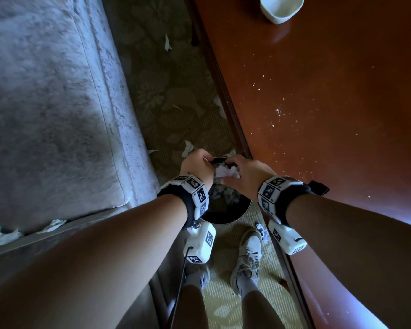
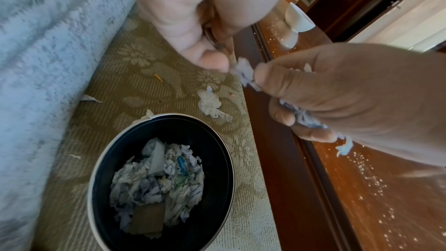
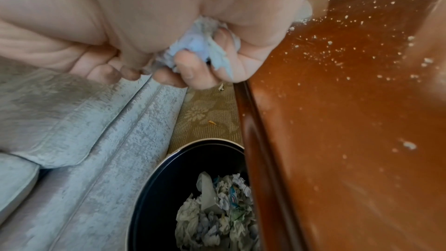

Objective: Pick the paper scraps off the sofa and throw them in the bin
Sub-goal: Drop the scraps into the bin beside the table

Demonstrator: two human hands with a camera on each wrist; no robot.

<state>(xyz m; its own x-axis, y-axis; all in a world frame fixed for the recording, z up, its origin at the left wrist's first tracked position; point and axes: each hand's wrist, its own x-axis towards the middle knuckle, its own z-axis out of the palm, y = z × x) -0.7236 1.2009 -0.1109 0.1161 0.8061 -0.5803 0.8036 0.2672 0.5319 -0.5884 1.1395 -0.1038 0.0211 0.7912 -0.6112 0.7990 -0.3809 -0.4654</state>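
Both hands hover together over a round black bin (image 1: 223,216) on the carpet between the sofa and the table. My right hand (image 1: 237,168) grips a crumpled wad of white-and-blue paper scraps (image 1: 224,173). In the left wrist view my left hand (image 2: 210,45) pinches the wad's edge (image 2: 243,72) with the thumb. The right wrist view shows the wad (image 3: 198,51) squeezed in the right fingers above the bin (image 3: 154,188). The bin (image 2: 108,159) holds a heap of crumpled paper. More scraps (image 1: 3,235) lie on the sofa's near edge.
The grey sofa (image 1: 45,103) runs along the left; a glossy wooden table (image 1: 318,115) dusted with crumbs, with a white bowl (image 1: 281,8), runs along the right. Loose scraps (image 1: 188,147) lie on the patterned carpet beyond the bin. My shoes (image 1: 249,255) stand just behind it.
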